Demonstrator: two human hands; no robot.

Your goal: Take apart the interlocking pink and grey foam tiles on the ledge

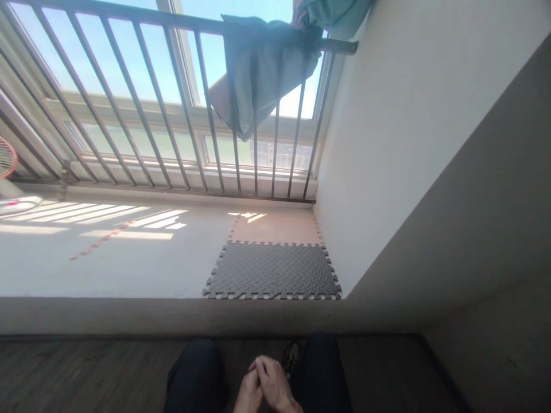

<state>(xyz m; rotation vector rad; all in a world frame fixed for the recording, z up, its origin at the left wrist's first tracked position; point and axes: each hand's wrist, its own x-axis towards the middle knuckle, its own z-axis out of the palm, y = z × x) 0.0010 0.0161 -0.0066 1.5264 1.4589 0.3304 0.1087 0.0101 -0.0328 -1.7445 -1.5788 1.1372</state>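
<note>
Low in the view, between two dark-trousered knees, my left hand (249,389) and my right hand (276,383) are folded together. The right hand's fingers wrap over the fingers of the left. Both hands are closed; the space between the palms is hidden, so I cannot tell whether anything is inside. Ahead, on a pale raised ledge (129,269), lies a dark grey foam mat tile (273,269) with toothed edges. Behind it is a beige foam mat tile (275,226). The hands are apart from both tiles.
A metal railing (163,109) stands before the window, with a grey-green cloth (262,63) draped over its bar. A white wall (400,97) closes the right side. At the left edge is part of a red fan-like object (6,158). A shoe (291,354) shows on the dark floor (387,373).
</note>
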